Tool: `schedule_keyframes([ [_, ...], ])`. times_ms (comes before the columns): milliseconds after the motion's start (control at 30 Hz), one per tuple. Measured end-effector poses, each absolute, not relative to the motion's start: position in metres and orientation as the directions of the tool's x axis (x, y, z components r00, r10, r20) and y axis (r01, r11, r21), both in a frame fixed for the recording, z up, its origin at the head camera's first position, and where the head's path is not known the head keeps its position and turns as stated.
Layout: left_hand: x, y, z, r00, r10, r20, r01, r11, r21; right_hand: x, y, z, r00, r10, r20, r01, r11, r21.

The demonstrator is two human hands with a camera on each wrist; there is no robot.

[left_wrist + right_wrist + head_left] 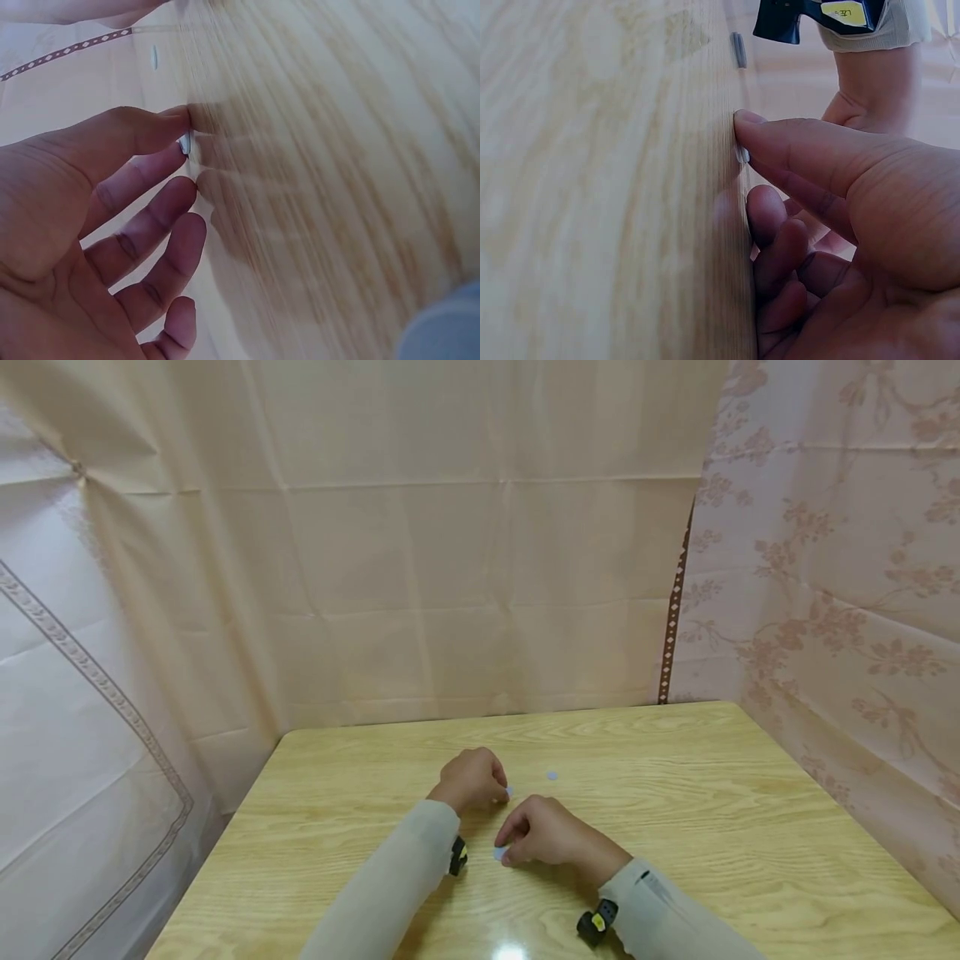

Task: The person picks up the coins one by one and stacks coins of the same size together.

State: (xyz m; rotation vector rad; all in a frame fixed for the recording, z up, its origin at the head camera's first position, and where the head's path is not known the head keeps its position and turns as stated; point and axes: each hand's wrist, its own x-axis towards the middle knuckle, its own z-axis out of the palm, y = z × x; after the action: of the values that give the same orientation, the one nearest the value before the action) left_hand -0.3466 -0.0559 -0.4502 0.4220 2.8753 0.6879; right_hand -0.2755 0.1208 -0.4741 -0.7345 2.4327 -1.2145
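Small pale bluish discs lie at the middle of the wooden table (360, 777). My left hand (472, 779) pinches one disc (509, 791) between thumb and index finger at the tabletop; the left wrist view shows this disc (185, 142) edge-on, with the other fingers of the hand (112, 217) loosely bent. Nearer the front, my right hand (555, 835) holds a second disc (500, 853) by thumb and index finger against the table; in the right wrist view that disc (742, 154) is partly covered by the fingertips. A third disc (552, 775) lies flat behind the hands, untouched.
Beige cloth (465, 568) hangs behind the table's far edge, with flower-patterned cloth (840, 610) on the right and pale cloth (75, 735) on the left. Dark straps with yellow labels circle both wrists. A bright reflection shows at the table's front.
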Motion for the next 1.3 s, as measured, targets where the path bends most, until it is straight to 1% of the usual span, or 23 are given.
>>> schedule_keyframes([
  [367,-0.349,-0.053,-0.447,-0.929,0.368,-0.042,0.339,0.890,0.306,-0.277,0.122,-0.475,-0.811,-0.583,-0.047,-0.311,0.498,-0.809],
  [500,-0.351,-0.056,-0.449,-0.922,0.386,-0.044,0.356,0.885,0.301,-0.277,0.121,-0.476,-0.810,-0.585,-0.041,-0.320,0.499,-0.805],
  [667,-0.354,-0.062,-0.452,-0.921,0.389,-0.038,0.353,0.869,0.345,-0.277,0.121,-0.475,-0.813,-0.580,-0.042,-0.318,0.503,-0.804],
  [833,-0.353,-0.069,-0.452,-0.923,0.384,0.007,0.353,0.840,0.411,-0.276,0.121,-0.474,-0.818,-0.574,-0.045,-0.315,0.512,-0.799],
  [1100,-0.348,-0.081,-0.451,-0.928,0.369,0.054,0.335,0.759,0.558,-0.275,0.121,-0.473,-0.816,-0.577,-0.043,-0.319,0.511,-0.798],
  [1300,-0.345,-0.086,-0.451,-0.924,0.374,0.077,0.337,0.703,0.627,-0.275,0.121,-0.473,-0.814,-0.579,-0.046,-0.318,0.510,-0.800],
])
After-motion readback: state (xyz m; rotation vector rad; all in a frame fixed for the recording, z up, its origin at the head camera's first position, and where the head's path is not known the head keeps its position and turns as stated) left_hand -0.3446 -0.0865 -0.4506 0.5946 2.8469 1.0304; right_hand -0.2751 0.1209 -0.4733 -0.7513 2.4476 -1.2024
